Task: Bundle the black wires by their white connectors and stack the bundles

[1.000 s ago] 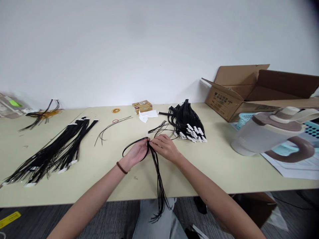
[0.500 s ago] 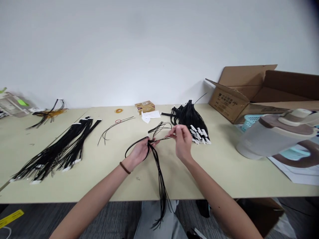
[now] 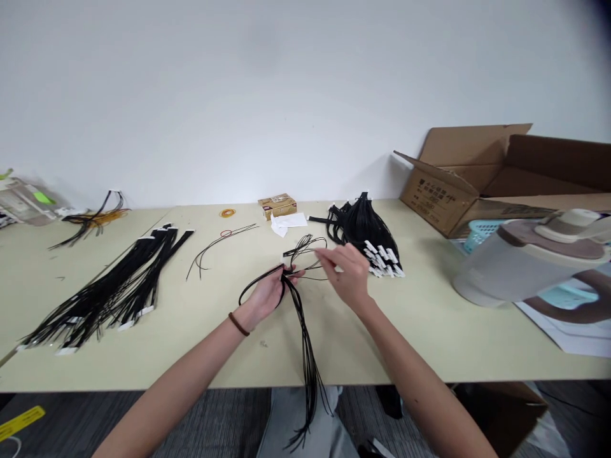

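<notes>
My left hand is closed around a black wire harness above the middle of the table. Its loose wire ends hang down over the front edge, and one thicker black strand loops out to the left of the hand. A small white connector shows just above my left fingers. To the right, my right hand pinches a thin black wire at its fingertips. Thin looped wires spread between the two hands. Which single wire the right fingers grip is hard to make out.
On the left lie black wire harnesses with white connectors. A heap of similar harnesses sits at the right back, near a cardboard box and a large jug. Behind my hands are a small box, tissue and loose wires.
My right hand has turned and shifted slightly, its fingertips moving left and a little upward along the thin wires. The left hand holds the harness in nearly the same place.
</notes>
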A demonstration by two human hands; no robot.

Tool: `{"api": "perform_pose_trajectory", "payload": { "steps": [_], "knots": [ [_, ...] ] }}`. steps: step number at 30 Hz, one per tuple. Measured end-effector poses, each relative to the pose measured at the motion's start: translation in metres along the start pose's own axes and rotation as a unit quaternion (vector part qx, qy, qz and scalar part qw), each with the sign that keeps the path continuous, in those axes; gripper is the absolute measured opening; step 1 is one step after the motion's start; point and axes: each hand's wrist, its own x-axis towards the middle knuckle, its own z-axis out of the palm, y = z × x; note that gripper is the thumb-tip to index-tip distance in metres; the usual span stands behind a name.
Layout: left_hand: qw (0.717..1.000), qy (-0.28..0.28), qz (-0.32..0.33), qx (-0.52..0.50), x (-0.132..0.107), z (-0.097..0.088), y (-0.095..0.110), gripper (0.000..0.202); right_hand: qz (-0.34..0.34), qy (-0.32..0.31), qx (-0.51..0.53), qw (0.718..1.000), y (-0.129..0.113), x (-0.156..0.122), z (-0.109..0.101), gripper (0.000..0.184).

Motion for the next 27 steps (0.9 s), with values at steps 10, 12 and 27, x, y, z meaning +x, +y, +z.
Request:
{"api": "perform_pose_trajectory", "payload": {
  "steps": [10, 12, 27],
  "knots": [
    [0.999, -0.021, 0.038, 0.01, 0.0006, -0.0004, -0.0029, 0.008, -0.136, -0.091, -0.086, 0.983, -0.0047, -0.0087, 0.0109, 0.013],
    [0.999, -0.024, 0.039, 0.015, 0.0002, -0.0005, -0.0033, 0.008, -0.133, -0.094, -0.091, 0.982, -0.0046, -0.0083, 0.0102, 0.013],
    [0.996, -0.034, 0.069, 0.035, -0.0042, 0.0047, -0.0027, 0.005, -0.11, -0.1, -0.083, 0.985, -0.0025, -0.0081, 0.0094, 0.015]
  ]
}}
